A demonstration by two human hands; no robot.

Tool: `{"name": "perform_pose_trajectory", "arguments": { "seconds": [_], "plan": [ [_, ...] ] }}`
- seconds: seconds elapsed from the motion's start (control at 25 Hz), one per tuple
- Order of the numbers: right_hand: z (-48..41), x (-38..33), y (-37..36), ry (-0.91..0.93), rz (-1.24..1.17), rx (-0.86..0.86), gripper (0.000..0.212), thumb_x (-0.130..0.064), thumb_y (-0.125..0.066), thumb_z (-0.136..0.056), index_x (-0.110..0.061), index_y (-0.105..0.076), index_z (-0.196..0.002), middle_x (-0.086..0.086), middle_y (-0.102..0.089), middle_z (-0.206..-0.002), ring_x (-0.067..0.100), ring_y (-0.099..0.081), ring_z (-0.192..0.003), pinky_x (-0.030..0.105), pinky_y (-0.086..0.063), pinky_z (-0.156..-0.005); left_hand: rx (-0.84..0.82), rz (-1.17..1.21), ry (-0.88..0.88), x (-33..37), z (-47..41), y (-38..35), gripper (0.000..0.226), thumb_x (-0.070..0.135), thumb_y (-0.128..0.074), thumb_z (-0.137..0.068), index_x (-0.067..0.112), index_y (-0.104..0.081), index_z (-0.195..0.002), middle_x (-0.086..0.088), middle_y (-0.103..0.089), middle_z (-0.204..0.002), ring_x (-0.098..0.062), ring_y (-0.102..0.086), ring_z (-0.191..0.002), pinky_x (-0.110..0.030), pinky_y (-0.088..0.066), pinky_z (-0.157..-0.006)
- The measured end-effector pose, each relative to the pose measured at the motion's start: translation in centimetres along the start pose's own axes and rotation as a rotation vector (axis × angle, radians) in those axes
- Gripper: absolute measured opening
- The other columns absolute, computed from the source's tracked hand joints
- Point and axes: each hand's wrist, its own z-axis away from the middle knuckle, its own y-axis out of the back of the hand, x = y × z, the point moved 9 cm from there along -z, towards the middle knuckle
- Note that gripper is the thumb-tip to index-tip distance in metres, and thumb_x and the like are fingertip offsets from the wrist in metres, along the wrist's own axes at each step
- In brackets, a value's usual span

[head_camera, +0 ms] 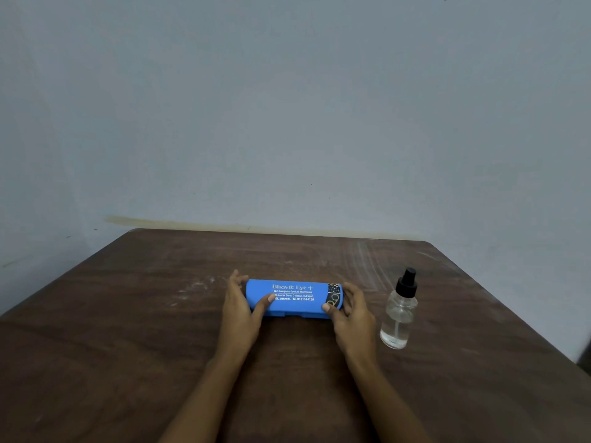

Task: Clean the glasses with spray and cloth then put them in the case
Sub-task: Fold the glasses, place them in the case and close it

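Glasses are not in sight from where I stand, and no cloth is either. What I can see is the case (294, 298), lying shut near the middle of the worktop (128, 314), its long side running along the far edge. It is a slim, bright blue hard case with rounded ends. White shop lettering is printed across the lid, and there is a black patterned band near its right end. A seam and a small catch show along the front.

The left hand (238, 310) grips the left end, with the thumb laid on the lid and the fingers curled behind. The right hand (350, 314) grips the right end in the same way, its thumb at the front by the black band.

How far along the task is cannot be read for certain. With the lid down, either the glasses are waiting inside to be taken out, or they are already cleaned and stowed.

Toward the right edge stands the spray bottle (399, 314), upright, of clear glass with a black pump top. It is near the right hand but apart from it. Liquid seems to fill much of it. A plain pale wall (287, 107) rises behind the far edge.
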Motion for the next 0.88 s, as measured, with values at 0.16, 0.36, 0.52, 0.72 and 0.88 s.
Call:
{"name": "perform_pose_trajectory", "arguments": {
  "seconds": [0.16,0.36,0.52,0.72,0.88],
  "plan": [
    [1.3,0.0,0.6,-0.020,-0.042,-0.005,0.046,0.001,-0.066,-0.078,-0.007,-0.051,-0.120,-0.003,-0.061,-0.099,0.010,-0.058,-0.096,0.023,-0.044,-0.088,0.014,-0.008,0.014,0.3,1.5,0.5,0.057,0.017,-0.070,-0.077,-0.001,-0.042,-0.123,-0.016,-0.038,-0.142,-0.028,-0.043,-0.125,-0.030,-0.034,-0.097],
    [2.7,0.3,1.4,-0.043,-0.051,-0.009,0.050,0.002,-0.065,-0.079,-0.004,-0.048,-0.125,0.010,-0.064,-0.116,0.011,-0.057,-0.101,0.033,-0.044,-0.099,-0.015,0.012,0.038,0.4,3.1,0.9,0.052,0.016,-0.070,-0.077,0.000,-0.044,-0.120,-0.016,-0.041,-0.140,-0.028,-0.046,-0.123,-0.037,-0.039,-0.101],
    [3.2,0.5,1.7,-0.057,-0.058,-0.014,0.050,0.002,-0.066,-0.078,-0.006,-0.049,-0.125,0.012,-0.063,-0.120,0.013,-0.057,-0.102,0.030,-0.045,-0.096,-0.051,0.009,0.058,0.6,3.7,1.0,0.052,0.017,-0.069,-0.079,0.002,-0.043,-0.121,-0.015,-0.042,-0.141,-0.027,-0.044,-0.125,-0.041,-0.040,-0.102],
    [3.1,1.0,1.7,-0.072,-0.041,-0.029,0.049,0.002,-0.066,-0.078,-0.005,-0.049,-0.124,0.015,-0.062,-0.121,0.022,-0.059,-0.109,0.038,-0.045,-0.100,-0.078,-0.020,0.077,0.5,3.9,0.8,0.049,0.018,-0.067,-0.080,0.001,-0.044,-0.121,-0.017,-0.052,-0.129,-0.026,-0.048,-0.118,-0.033,-0.040,-0.093],
    [3.1,1.2,1.6,-0.078,-0.017,-0.036,0.049,-0.001,-0.066,-0.079,-0.006,-0.049,-0.124,0.015,-0.061,-0.122,0.023,-0.057,-0.111,0.039,-0.045,-0.101,-0.098,-0.047,0.066,0.7,4.0,0.6,0.043,0.017,-0.064,-0.083,0.002,-0.045,-0.119,-0.016,-0.053,-0.126,-0.026,-0.049,-0.117,-0.027,-0.037,-0.089]
  ]
}}
